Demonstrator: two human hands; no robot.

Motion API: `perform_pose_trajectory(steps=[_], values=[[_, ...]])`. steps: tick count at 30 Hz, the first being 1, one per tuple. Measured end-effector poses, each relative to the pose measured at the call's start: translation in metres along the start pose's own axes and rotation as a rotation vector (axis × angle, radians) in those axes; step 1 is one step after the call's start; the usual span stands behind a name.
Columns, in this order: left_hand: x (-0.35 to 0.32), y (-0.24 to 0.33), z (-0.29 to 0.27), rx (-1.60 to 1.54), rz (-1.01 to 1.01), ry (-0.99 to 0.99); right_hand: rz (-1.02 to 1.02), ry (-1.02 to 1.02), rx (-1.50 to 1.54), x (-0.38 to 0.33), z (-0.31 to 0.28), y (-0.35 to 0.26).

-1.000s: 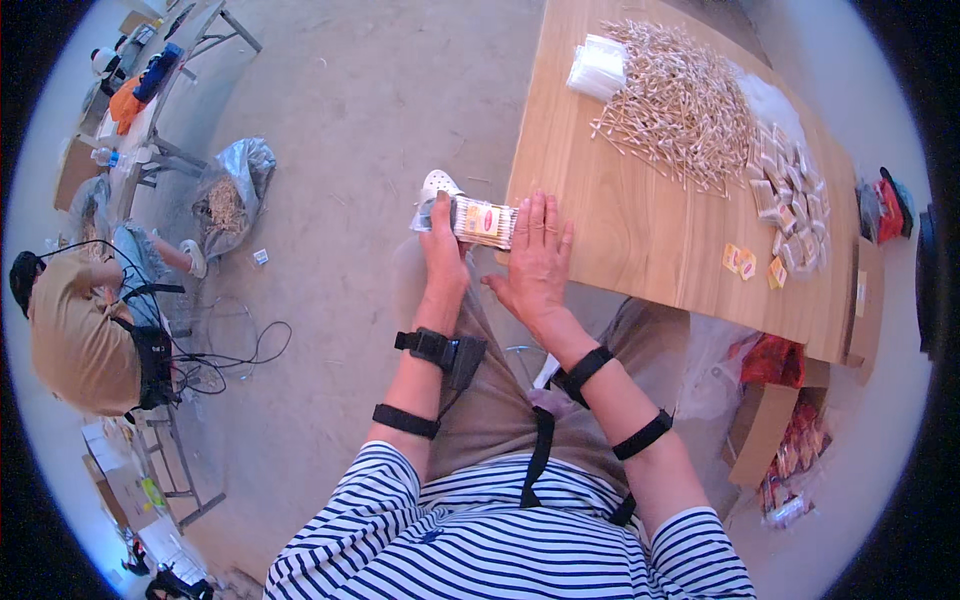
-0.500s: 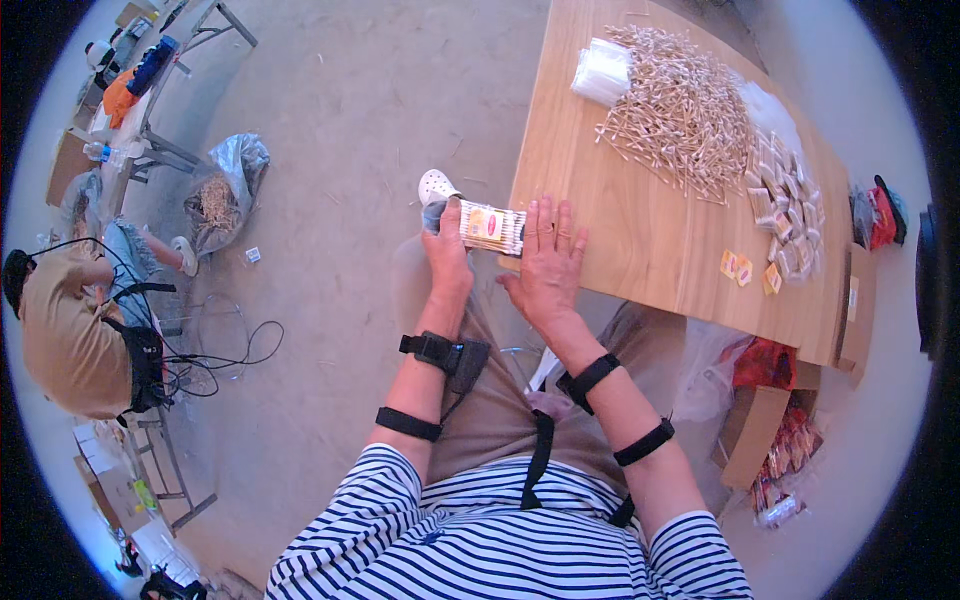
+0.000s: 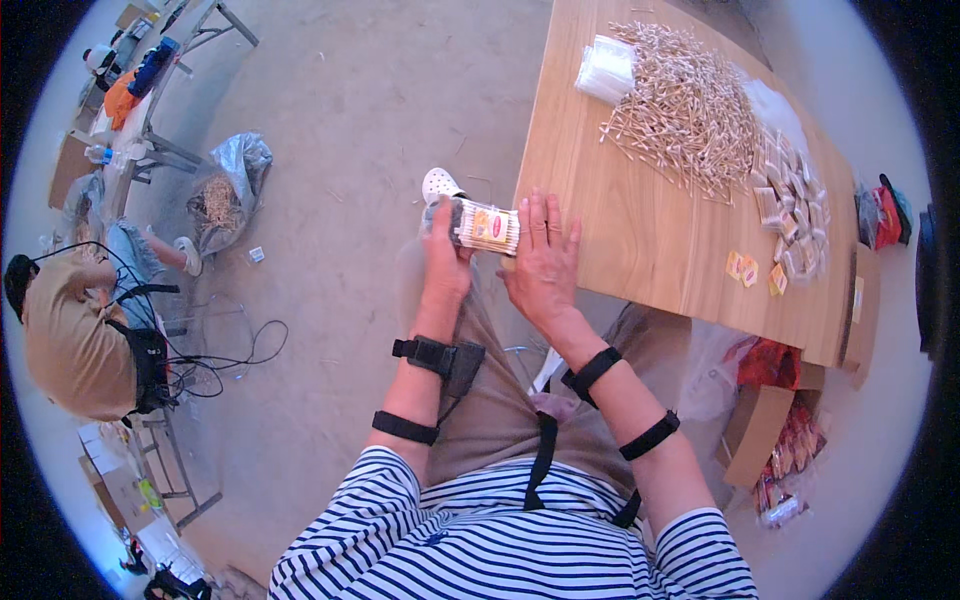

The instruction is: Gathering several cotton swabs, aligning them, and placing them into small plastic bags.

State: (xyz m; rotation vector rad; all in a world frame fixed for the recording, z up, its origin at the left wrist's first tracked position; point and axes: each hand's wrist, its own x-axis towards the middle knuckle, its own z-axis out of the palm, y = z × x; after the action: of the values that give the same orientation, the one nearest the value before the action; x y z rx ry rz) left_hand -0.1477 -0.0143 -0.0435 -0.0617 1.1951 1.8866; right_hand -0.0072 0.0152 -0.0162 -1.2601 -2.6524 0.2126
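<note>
My left hand grips a small clear packet of cotton swabs with a yellow and red label, holding it just off the near left edge of the wooden table. My right hand lies flat with fingers spread against the packet's right end, touching it. A big heap of loose cotton swabs covers the far part of the table. Filled packets lie in a row to the heap's right.
A stack of clear empty bags sits at the table's far left corner, small labels near its right edge. A cardboard box of packets stands on the floor at right. Another person sits at left among cables and metal racks.
Both hands and the packet have shifted slightly up and to the right, toward the table edge. My right hand has spread flatter against the packet's end.
</note>
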Motion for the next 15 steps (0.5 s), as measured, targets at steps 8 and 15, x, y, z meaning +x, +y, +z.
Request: perform_pose_trajectory(steps=[8, 15], values=[[0.015, -0.01, -0.017, -0.114, -0.034, -0.111, -0.005, -0.043, -0.042, 0.002, -0.007, -0.006], [0.009, -0.01, -0.007, -0.129, 0.043, -0.108, 0.037, -0.014, -0.17, 0.006, 0.004, -0.011]])
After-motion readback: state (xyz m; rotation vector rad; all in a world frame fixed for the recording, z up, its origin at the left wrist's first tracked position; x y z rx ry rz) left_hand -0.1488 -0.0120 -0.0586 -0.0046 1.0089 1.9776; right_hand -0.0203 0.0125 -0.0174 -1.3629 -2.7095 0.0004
